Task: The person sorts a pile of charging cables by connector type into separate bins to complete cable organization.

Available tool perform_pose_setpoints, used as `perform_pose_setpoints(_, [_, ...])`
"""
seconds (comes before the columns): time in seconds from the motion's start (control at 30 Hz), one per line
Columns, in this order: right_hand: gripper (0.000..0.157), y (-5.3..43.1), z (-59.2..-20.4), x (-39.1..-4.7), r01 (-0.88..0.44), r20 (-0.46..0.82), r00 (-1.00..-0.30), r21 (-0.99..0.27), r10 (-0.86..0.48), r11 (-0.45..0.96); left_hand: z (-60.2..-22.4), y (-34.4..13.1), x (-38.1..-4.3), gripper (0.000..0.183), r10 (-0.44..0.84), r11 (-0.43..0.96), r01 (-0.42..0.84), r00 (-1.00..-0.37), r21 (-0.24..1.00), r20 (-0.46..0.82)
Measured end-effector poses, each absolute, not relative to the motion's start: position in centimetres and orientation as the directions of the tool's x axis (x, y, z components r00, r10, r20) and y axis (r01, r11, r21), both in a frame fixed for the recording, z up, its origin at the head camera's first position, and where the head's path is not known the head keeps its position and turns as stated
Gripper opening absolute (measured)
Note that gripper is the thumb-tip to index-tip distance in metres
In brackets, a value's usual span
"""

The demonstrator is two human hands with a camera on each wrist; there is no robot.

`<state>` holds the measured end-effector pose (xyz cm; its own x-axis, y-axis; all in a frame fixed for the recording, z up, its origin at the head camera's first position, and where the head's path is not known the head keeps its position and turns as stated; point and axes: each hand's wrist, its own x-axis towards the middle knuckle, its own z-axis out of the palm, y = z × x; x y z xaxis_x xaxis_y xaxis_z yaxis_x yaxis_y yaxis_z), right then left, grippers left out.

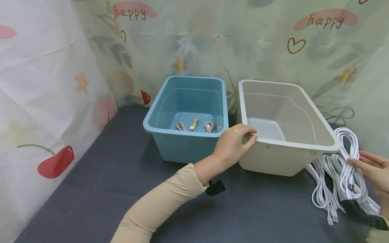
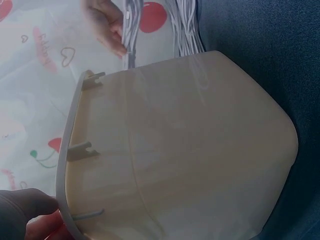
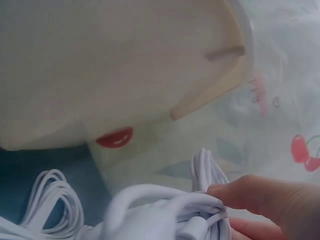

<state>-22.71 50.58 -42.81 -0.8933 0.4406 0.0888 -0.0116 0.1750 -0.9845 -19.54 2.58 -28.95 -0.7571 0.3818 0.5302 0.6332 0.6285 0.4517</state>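
My left hand pinches the near left rim of a white plastic bin, thumb and fingertips on its edge. In the left wrist view those fingers also grip the bin's rim. At the far right, my right hand holds a coiled white cable between thumb and fingers, raised beside the bin. More bundled white cables lie on the table under and beside it, with a USB plug at one end. In the right wrist view the held white coil sits close to the camera.
A blue plastic bin stands left of the white one, with three small pink cable bundles inside. The dark tabletop extends to the left and front. Patterned cloth hangs behind and at the left.
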Motion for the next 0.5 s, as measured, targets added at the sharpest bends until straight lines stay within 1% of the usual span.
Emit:
perform_pose_setpoints(0.1, [0.047,53.8,-44.1,-24.5,-0.145,0.169,-0.895,-0.985,0.412,0.089,-29.0,2.6,-19.5,0.018,0.381,0.625,0.636,-0.755,0.453,0.534])
perform_pose_setpoints(0.13, [0.048,54.7,-44.3,-24.9,-0.167,0.179,-0.898,-0.984,0.401,0.065,-29.0,2.6,-19.5,0.018,0.381,0.623,0.636,-0.755,0.455,0.534])
perform_pose_setpoints(0.2, [0.050,56.0,-44.2,-25.6,-0.179,0.187,-0.910,-0.982,0.370,0.054,-29.0,2.6,-19.5,0.018,0.380,0.620,0.637,-0.755,0.458,0.535])
perform_pose_setpoints(0.3, [0.050,56.5,-42.9,-25.8,-0.155,0.182,-0.928,-0.982,0.325,0.107,-29.0,2.6,-19.5,0.018,0.379,0.619,0.638,-0.753,0.457,0.538])
perform_pose_setpoints(0.37, [0.045,55.3,-41.2,-25.3,-0.160,0.196,-0.931,-0.977,0.307,0.139,-29.0,2.6,-19.6,0.018,0.378,0.621,0.639,-0.751,0.454,0.541])
perform_pose_setpoints(0.4, [0.041,54.0,-39.8,-24.7,-0.167,0.198,-0.936,-0.977,0.290,0.129,-29.0,2.6,-19.6,0.018,0.378,0.621,0.639,-0.751,0.453,0.541])
perform_pose_setpoints(0.47, [0.032,50.6,-36.8,-23.1,-0.202,0.214,-0.943,-0.977,0.254,0.072,-29.0,2.6,-19.6,0.018,0.377,0.622,0.638,-0.752,0.453,0.541])
perform_pose_setpoints(0.5, [0.028,48.9,-35.3,-22.4,-0.244,0.246,-0.942,-0.969,0.226,0.039,-29.0,2.6,-19.6,0.018,0.376,0.622,0.638,-0.752,0.454,0.541])
